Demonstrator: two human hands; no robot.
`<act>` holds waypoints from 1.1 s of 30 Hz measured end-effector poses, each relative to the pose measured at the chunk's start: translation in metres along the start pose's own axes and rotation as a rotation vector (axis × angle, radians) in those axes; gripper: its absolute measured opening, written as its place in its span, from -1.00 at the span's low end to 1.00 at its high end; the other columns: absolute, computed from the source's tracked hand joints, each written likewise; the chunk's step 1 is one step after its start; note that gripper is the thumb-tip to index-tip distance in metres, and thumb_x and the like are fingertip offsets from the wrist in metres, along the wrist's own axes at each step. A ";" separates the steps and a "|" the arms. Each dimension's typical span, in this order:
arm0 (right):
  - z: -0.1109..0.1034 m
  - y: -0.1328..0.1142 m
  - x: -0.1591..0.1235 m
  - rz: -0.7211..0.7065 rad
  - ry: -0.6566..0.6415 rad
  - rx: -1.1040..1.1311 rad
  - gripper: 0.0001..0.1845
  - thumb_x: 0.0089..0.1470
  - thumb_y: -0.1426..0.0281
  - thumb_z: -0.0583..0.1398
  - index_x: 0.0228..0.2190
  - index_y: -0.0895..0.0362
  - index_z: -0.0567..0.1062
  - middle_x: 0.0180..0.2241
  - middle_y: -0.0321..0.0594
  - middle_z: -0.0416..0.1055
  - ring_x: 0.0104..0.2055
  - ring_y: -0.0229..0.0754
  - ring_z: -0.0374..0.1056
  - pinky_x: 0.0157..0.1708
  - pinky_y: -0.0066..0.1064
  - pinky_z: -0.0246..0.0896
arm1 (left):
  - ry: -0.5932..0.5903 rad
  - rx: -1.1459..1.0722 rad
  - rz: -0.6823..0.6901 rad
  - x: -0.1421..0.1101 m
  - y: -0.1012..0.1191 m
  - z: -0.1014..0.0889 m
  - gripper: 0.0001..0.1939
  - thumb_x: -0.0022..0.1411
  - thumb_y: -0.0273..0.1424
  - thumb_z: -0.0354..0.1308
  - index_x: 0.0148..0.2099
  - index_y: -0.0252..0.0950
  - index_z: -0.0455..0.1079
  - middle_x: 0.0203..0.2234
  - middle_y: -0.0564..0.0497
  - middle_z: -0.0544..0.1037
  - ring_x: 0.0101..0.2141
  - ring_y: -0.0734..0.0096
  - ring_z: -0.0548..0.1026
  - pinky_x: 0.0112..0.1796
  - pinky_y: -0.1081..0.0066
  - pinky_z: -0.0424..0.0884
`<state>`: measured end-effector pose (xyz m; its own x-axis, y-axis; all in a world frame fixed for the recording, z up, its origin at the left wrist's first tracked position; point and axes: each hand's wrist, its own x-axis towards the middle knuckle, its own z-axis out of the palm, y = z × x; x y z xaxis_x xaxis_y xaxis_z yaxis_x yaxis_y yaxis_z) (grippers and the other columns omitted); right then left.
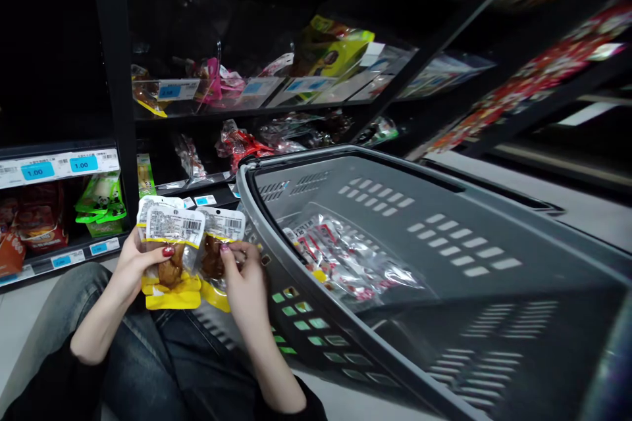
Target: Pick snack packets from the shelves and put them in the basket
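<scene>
My left hand [132, 263] and my right hand [245, 279] together hold a fan of small yellow-edged snack packets [178, 256] with white barcode labels and brown food showing through. The left thumb presses the front of the left packets; the right fingers pinch the rightmost packet. Both hands are closed on them, just above my knees in blue jeans. A grey plastic shopping basket [375, 355] stands tilted right beside my right hand. Inside it lies a clear bag of red-and-white wrapped snacks [345, 256].
Black shop shelves [116, 79] rise ahead with price tags [59, 164], green packets [101, 200] at lower left, and pink, red and yellow-green packets on the middle shelves. More shelving runs off to the right along a pale floor [582, 210].
</scene>
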<state>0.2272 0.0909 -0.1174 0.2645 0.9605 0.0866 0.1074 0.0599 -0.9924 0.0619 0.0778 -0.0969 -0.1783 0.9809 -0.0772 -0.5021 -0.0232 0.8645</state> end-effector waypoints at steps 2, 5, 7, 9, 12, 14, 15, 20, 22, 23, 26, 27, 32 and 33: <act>0.007 0.009 -0.002 0.032 -0.062 0.058 -0.80 -0.08 0.23 0.17 -0.44 0.05 0.28 -0.50 -0.29 0.38 -0.42 -0.12 0.32 -0.39 -0.32 0.18 | -0.022 0.004 -0.022 -0.002 -0.002 0.002 -0.53 -0.27 -0.52 0.38 -0.21 -0.34 0.37 -0.33 -0.03 0.58 -0.31 0.26 0.53 -0.27 0.38 0.43; 0.017 0.019 -0.005 0.069 -0.140 0.163 -0.80 -0.08 0.22 0.17 -0.44 0.06 0.28 -0.45 -0.28 0.42 -0.36 -0.13 0.37 -0.35 -0.32 0.25 | -0.032 0.007 -0.025 -0.006 -0.007 0.006 -0.56 -0.24 -0.51 0.36 -0.22 -0.32 0.38 -0.33 -0.02 0.58 -0.31 0.26 0.52 -0.26 0.37 0.42; 0.021 0.022 -0.006 0.093 -0.175 0.227 -0.79 -0.09 0.23 0.18 -0.41 0.06 0.30 -0.38 -0.27 0.45 -0.31 -0.12 0.39 -0.31 -0.32 0.27 | -0.047 0.011 -0.021 -0.007 -0.009 0.008 -0.56 -0.21 -0.50 0.35 -0.19 -0.31 0.38 -0.32 -0.02 0.58 -0.30 0.27 0.52 -0.24 0.37 0.41; 0.023 0.022 -0.007 0.122 -0.203 0.285 -0.77 -0.09 0.23 0.19 -0.38 0.06 0.31 -0.34 -0.26 0.47 -0.27 -0.12 0.40 -0.29 -0.31 0.29 | -0.061 0.021 -0.017 -0.008 -0.012 0.009 -0.55 -0.18 -0.49 0.34 -0.16 -0.30 0.36 -0.30 -0.02 0.57 -0.29 0.26 0.52 -0.22 0.35 0.41; 0.023 0.018 -0.010 0.166 -0.247 0.364 -0.70 0.00 0.11 0.09 -0.32 0.06 0.32 -0.32 -0.23 0.48 -0.25 -0.09 0.42 -0.29 -0.29 0.32 | -0.070 0.068 0.003 -0.009 -0.016 0.008 -0.53 -0.14 -0.48 0.32 -0.12 -0.28 0.33 -0.25 -0.03 0.55 -0.24 0.25 0.51 -0.16 0.33 0.38; 0.024 0.014 -0.013 0.193 -0.317 0.443 -0.55 0.06 -0.01 -0.03 -0.24 0.07 0.33 -0.25 -0.16 0.48 -0.21 -0.07 0.41 -0.28 -0.25 0.32 | -0.072 0.137 0.037 -0.009 -0.017 0.007 -0.52 -0.13 -0.49 0.31 -0.10 -0.27 0.30 -0.23 -0.03 0.53 -0.20 0.25 0.49 -0.13 0.34 0.34; 0.024 0.012 -0.015 0.200 -0.352 0.488 -0.49 0.05 -0.05 -0.06 -0.19 0.07 0.33 -0.21 -0.13 0.47 -0.18 -0.05 0.41 -0.26 -0.23 0.32 | -0.066 0.181 0.060 -0.009 -0.018 0.006 -0.52 -0.12 -0.49 0.31 -0.09 -0.27 0.29 -0.22 -0.03 0.52 -0.18 0.25 0.48 -0.12 0.34 0.33; 0.025 0.001 -0.027 0.127 -0.360 0.560 -0.38 -0.19 -0.03 0.22 -0.12 0.01 0.30 -0.12 -0.17 0.44 -0.07 -0.02 0.35 -0.06 -0.18 0.23 | -0.003 0.394 0.148 -0.007 -0.017 0.005 -0.54 -0.15 -0.44 0.32 -0.15 -0.28 0.29 -0.26 -0.02 0.50 -0.22 0.24 0.45 -0.18 0.36 0.33; 0.025 -0.002 -0.030 0.100 -0.384 0.515 -0.43 -0.23 0.09 0.29 -0.15 -0.01 0.32 -0.13 -0.22 0.44 -0.05 -0.04 0.34 -0.01 -0.21 0.19 | 0.024 0.513 0.178 -0.006 -0.016 0.003 -0.57 -0.17 -0.41 0.33 -0.20 -0.26 0.29 -0.31 0.00 0.48 -0.25 0.22 0.44 -0.19 0.33 0.32; 0.025 -0.004 -0.030 0.096 -0.403 0.496 -0.46 -0.22 0.14 0.30 -0.16 -0.02 0.33 -0.12 -0.24 0.44 -0.05 -0.06 0.34 -0.01 -0.22 0.19 | 0.047 0.595 0.203 -0.006 -0.016 0.002 -0.59 -0.19 -0.39 0.34 -0.23 -0.25 0.30 -0.34 0.01 0.46 -0.25 0.19 0.42 -0.18 0.30 0.30; 0.024 -0.006 -0.031 0.092 -0.440 0.479 -0.49 -0.18 0.22 0.29 -0.14 -0.01 0.32 -0.10 -0.24 0.43 -0.04 -0.08 0.34 0.00 -0.24 0.19 | 0.149 0.786 0.297 -0.005 -0.016 -0.001 -0.58 -0.26 -0.33 0.36 -0.28 -0.23 0.33 -0.32 0.01 0.34 -0.16 0.09 0.34 -0.09 0.20 0.23; 0.024 -0.006 -0.030 0.085 -0.443 0.480 -0.49 -0.18 0.23 0.28 -0.14 0.00 0.32 -0.09 -0.24 0.42 -0.04 -0.09 0.33 0.00 -0.25 0.19 | 0.168 0.787 0.314 -0.004 -0.017 -0.001 -0.55 -0.28 -0.33 0.37 -0.28 -0.23 0.33 -0.30 0.01 0.31 -0.11 0.07 0.31 -0.06 0.20 0.21; 0.023 -0.002 -0.027 0.050 -0.434 0.457 -0.51 -0.17 0.27 0.30 -0.15 0.02 0.33 -0.11 -0.23 0.42 -0.04 -0.09 0.33 0.00 -0.25 0.18 | -0.082 0.324 0.092 -0.007 -0.019 0.002 -0.56 -0.07 -0.34 0.28 -0.13 -0.22 0.22 -0.26 0.01 0.40 -0.19 0.24 0.42 -0.12 0.31 0.30; 0.023 -0.001 -0.026 0.044 -0.444 0.451 -0.52 -0.17 0.27 0.30 -0.15 0.02 0.32 -0.11 -0.23 0.42 -0.04 -0.09 0.34 0.00 -0.25 0.18 | -0.118 0.238 0.049 -0.007 -0.019 0.004 -0.57 -0.05 -0.36 0.27 -0.12 -0.21 0.20 -0.27 0.02 0.43 -0.22 0.28 0.44 -0.15 0.33 0.32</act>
<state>0.1983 0.0715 -0.1204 -0.1741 0.9800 0.0962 -0.3341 0.0331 -0.9419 0.0756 0.0717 -0.1106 -0.0905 0.9958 0.0141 -0.2792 -0.0390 0.9594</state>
